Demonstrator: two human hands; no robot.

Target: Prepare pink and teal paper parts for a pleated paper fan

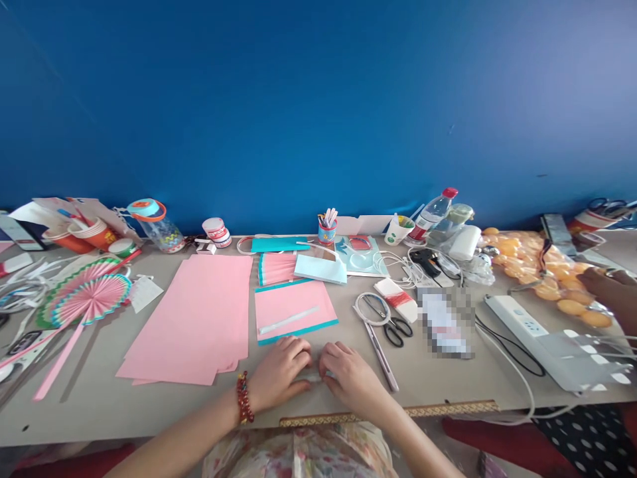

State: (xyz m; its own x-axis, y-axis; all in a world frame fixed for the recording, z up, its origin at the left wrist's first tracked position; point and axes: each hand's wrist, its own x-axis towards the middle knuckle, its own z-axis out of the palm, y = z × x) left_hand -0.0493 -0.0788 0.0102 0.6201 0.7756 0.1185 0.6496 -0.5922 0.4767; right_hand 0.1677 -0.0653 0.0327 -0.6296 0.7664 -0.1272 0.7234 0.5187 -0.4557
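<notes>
Close to the table's front edge, my left hand and my right hand are side by side with a small gap between them. Both have curled fingers, thumbs tucked toward the fingertips. A small pale sliver shows at the thumbs, but most of it is hidden and its kind is unclear. Just beyond lies a pink sheet with teal edge strips, and a narrow whitish strip rests on it. Right of my right hand lie a lilac craft knife and black-handled scissors, partly under a coil of white tape.
Pink paper sheets are stacked at left, beside a pleated paper fan. A glue gun, a bottle and a power strip occupy the right. Another person's hand rests by bagged orange balls.
</notes>
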